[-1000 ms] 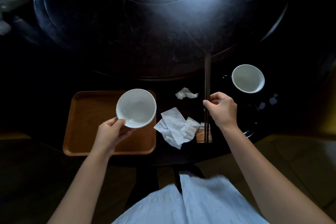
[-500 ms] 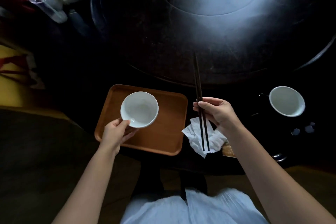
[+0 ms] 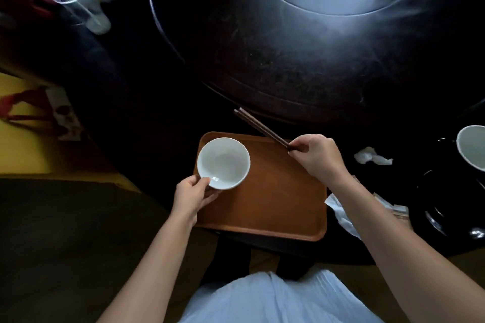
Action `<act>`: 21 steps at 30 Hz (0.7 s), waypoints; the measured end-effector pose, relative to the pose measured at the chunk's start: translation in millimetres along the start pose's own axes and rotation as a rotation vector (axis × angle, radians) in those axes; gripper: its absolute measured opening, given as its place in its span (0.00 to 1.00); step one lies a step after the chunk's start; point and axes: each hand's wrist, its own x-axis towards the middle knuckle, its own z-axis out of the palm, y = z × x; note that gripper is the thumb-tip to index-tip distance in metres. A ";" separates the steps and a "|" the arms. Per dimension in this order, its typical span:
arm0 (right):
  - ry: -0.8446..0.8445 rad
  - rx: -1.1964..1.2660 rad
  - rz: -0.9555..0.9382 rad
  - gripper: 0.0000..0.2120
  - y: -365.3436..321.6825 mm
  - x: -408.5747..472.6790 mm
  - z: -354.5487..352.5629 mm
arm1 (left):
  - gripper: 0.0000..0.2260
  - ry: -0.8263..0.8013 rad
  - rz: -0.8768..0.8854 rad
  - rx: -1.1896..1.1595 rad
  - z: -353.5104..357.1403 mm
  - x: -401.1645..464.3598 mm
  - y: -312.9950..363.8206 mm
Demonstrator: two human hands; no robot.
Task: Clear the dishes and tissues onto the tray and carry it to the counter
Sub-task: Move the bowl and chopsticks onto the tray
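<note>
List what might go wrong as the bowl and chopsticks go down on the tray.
The left hand pinches the white bowl only at its near rim, so it may tip or drop hard onto the tray. The right hand holds the chopsticks by one end; they could roll off. The crumpled tissue lies behind that arm, easy to miss.

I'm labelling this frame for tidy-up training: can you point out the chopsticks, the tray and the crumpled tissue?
chopsticks (image 3: pixel 258 126), head view, mid-shaft beyond the right hand.
tray (image 3: pixel 275 202), head view, bare floor of the tray.
crumpled tissue (image 3: pixel 371 157), head view, middle of the wad.
</note>
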 end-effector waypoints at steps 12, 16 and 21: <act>-0.096 -0.228 -0.106 0.11 -30.6 27.1 48.6 | 0.20 -0.147 -0.010 0.032 -21.2 -3.0 -2.7; -0.135 -0.265 -0.117 0.11 -29.8 31.6 56.2 | 0.20 -0.133 0.001 -0.011 -28.8 -1.5 -6.4; -0.108 -0.352 -0.280 0.10 -26.7 33.1 66.0 | 0.19 -0.114 -0.009 -0.048 -28.5 -0.2 -7.1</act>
